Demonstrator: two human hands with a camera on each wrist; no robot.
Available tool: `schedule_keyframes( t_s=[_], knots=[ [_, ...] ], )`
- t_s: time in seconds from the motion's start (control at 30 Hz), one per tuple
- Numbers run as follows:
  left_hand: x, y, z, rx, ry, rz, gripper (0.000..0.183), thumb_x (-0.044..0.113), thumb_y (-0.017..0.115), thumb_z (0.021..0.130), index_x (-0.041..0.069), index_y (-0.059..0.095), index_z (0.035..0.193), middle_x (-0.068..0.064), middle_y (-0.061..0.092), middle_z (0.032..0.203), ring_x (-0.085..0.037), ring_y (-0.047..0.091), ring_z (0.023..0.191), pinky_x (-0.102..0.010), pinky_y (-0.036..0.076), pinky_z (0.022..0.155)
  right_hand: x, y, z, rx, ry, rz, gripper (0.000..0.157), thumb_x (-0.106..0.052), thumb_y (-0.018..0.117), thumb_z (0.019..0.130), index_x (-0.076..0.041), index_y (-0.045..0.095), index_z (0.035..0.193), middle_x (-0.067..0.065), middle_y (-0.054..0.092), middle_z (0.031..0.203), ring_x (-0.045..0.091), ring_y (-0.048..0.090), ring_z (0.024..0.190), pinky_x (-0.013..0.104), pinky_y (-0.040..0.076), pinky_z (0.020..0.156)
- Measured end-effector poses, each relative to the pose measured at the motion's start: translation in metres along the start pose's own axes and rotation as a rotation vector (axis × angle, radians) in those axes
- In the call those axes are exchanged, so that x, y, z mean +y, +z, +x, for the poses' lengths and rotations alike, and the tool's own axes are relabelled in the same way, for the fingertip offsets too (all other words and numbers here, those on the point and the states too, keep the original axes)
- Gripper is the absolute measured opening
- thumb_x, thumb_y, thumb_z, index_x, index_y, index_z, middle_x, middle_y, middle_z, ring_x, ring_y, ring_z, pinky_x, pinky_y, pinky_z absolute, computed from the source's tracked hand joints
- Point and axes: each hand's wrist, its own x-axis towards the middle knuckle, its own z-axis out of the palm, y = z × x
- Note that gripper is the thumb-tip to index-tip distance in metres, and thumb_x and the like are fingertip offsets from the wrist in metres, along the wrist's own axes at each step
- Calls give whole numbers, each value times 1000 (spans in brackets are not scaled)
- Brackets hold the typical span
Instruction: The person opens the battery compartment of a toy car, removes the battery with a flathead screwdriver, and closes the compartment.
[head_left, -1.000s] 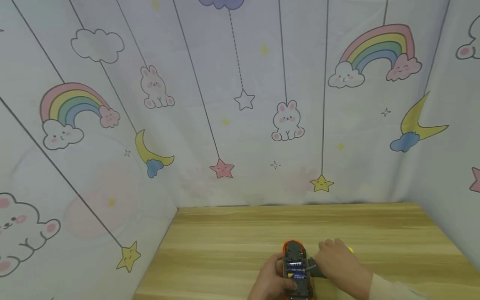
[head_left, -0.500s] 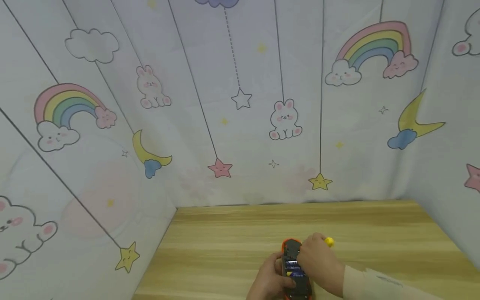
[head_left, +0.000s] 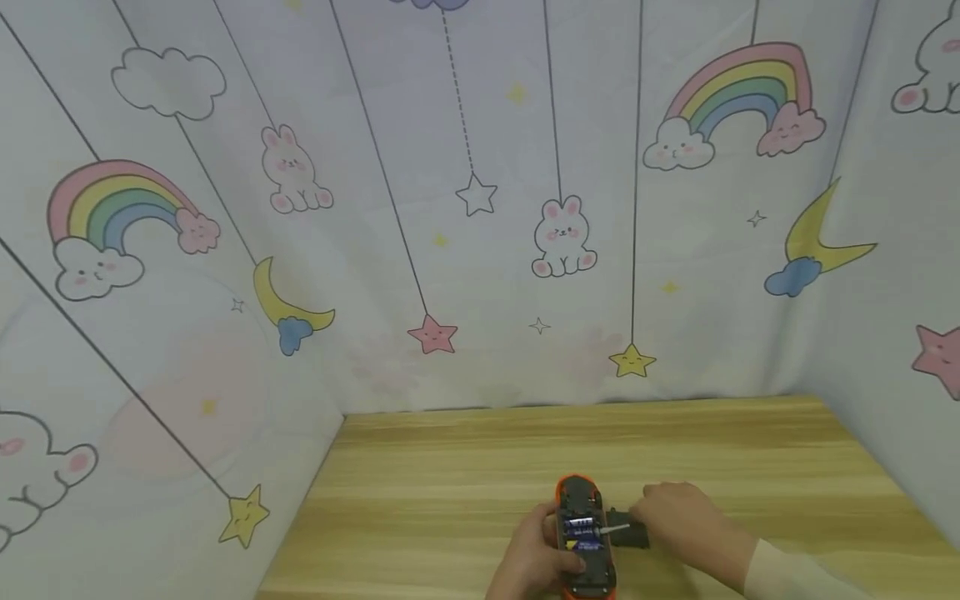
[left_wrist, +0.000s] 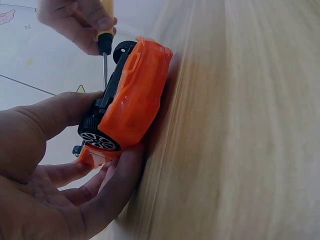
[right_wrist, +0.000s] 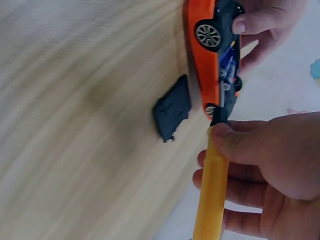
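Observation:
An orange toy car (head_left: 579, 496) lies wheels-up on the table, its black underside showing and its battery bay open with blue batteries (head_left: 581, 527) inside. My left hand (head_left: 525, 554) grips the car from the left, thumb on the underside and fingers around the orange body (left_wrist: 137, 95). My right hand (head_left: 693, 525) holds a screwdriver by its yellow handle (right_wrist: 212, 185). The metal shaft (head_left: 617, 528) reaches to the battery bay from the right; exactly what its tip touches is too small to tell. On the table beside the car lies a black battery cover (right_wrist: 172, 107).
The wooden table (head_left: 450, 467) extends around the car. Behind it and at both sides hang white fabric walls (head_left: 495, 275) printed with rainbows, rabbits and stars.
Half a second ago my right hand was over the car's far part; now it is back to the right, uncovering the shaft and the cover. My left hand keeps its grip on the car.

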Motion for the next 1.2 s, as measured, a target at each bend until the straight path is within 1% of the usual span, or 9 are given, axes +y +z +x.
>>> schedule_keyframes(
  t_s=[0.1,0.23,0.4,0.53,0.67,0.77,0.87,1.0,1.2],
  knots=[
    [-1,-2,1,-4,5,-5,88,-19,77,68,4,47,147,-10,67,94,-22,73,77,-41,62,62,3,8,-5,-24,40,76,16,-9,79,77,-23,72,80,-9,52,65,5,43,57,30,39,48],
    [-2,-3,3,-5,21,3,87,-19,78,67,4,49,146,-7,71,95,-21,73,82,-41,62,68,8,16,-12,-16,34,210,16,-8,75,81,-23,74,86,-15,48,66,1,36,59,25,36,49],
    [-3,-3,3,2,38,16,88,-19,78,65,3,50,145,-6,73,95,-20,72,84,-40,62,72,13,24,-17,6,12,320,21,-9,79,79,-18,79,99,-13,62,72,-2,47,63,25,44,54],
    [-2,-2,2,0,48,3,88,-20,77,65,3,49,146,-8,72,96,-21,72,85,-41,62,72,14,28,-18,-18,43,338,20,-10,81,79,-20,79,96,-9,71,78,1,58,69,29,51,58],
    [0,-2,1,6,38,7,88,-20,77,66,2,48,147,-9,71,96,-21,72,84,-41,62,71,12,30,-19,-56,78,358,17,-14,81,79,-24,78,92,-9,73,82,4,62,71,32,53,60],
    [0,-2,0,6,19,-5,89,-20,77,67,3,47,147,-9,71,97,-21,73,84,-42,62,69,11,30,-20,-58,85,361,17,-16,82,80,-22,79,95,-8,74,84,6,64,73,33,54,62],
    [0,-2,0,2,5,-19,89,-21,76,68,4,46,148,-9,71,98,-22,73,85,-42,63,69,11,28,-22,-44,85,352,19,-17,82,80,-21,79,98,-10,70,81,3,61,71,30,52,60],
    [0,-1,0,-4,5,-27,89,-21,75,68,4,46,148,-9,71,98,-21,73,85,-42,63,69,11,25,-24,-29,86,343,20,-15,82,80,-21,79,99,-15,61,75,-2,50,66,26,45,54],
    [1,-1,-1,-6,-4,-36,88,-21,74,68,4,46,148,-9,70,99,-22,74,84,-42,63,67,11,12,-23,-33,89,368,22,-11,80,81,-18,80,103,-12,62,76,-4,42,63,23,41,53]
  ],
)
